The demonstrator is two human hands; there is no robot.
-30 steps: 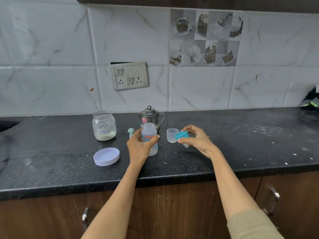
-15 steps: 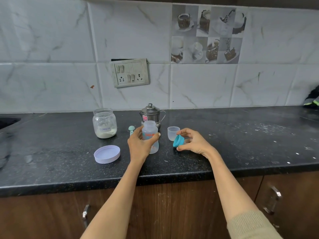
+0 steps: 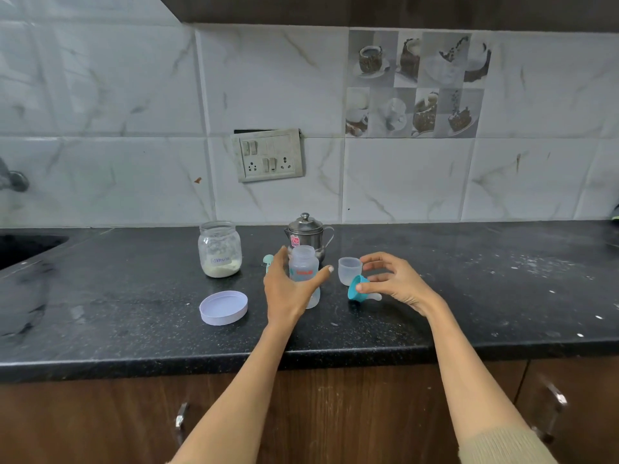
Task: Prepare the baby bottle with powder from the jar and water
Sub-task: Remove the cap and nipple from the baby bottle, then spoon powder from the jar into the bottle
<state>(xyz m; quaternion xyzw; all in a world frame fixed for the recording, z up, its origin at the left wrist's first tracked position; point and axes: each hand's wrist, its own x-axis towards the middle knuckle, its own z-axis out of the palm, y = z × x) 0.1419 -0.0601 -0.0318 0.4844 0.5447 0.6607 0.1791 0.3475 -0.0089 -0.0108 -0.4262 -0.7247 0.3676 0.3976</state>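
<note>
At the far left the black stone counter (image 3: 100,316) drops into a dark sink recess, and a broad stretch of bare counter lies between it and the work things. The open glass jar (image 3: 219,249) stands toward the back with a low layer of pale powder in it; its lilac lid (image 3: 223,308) lies flat, rim up, nearer the front edge and well clear of the jar mouth, so scooping is unobstructed. A small teal scoop (image 3: 268,261) peeks out just left of the left hand (image 3: 284,293).

That hand wraps the clear baby bottle (image 3: 303,272) from the near side, thumb at the right and fingers at the left, closed on it; I judge this is to steady the light, topless bottle upright. The steel lidded pot (image 3: 308,234), probably the water, stands directly behind, close to the bottle's neck.

To the right sits the translucent cap (image 3: 349,270), mouth up. Just in front of it the teal collar with its teat (image 3: 360,292) lies tipped on the counter. The right hand (image 3: 395,279) hovers over it, fingers spread loosely, thumb tip touching the teal rim; whether it grips or merely touches I cannot tell.

Rightward the counter runs long and open, speckled with white spill, giving ample room; the front edge stays near both forearms.
</note>
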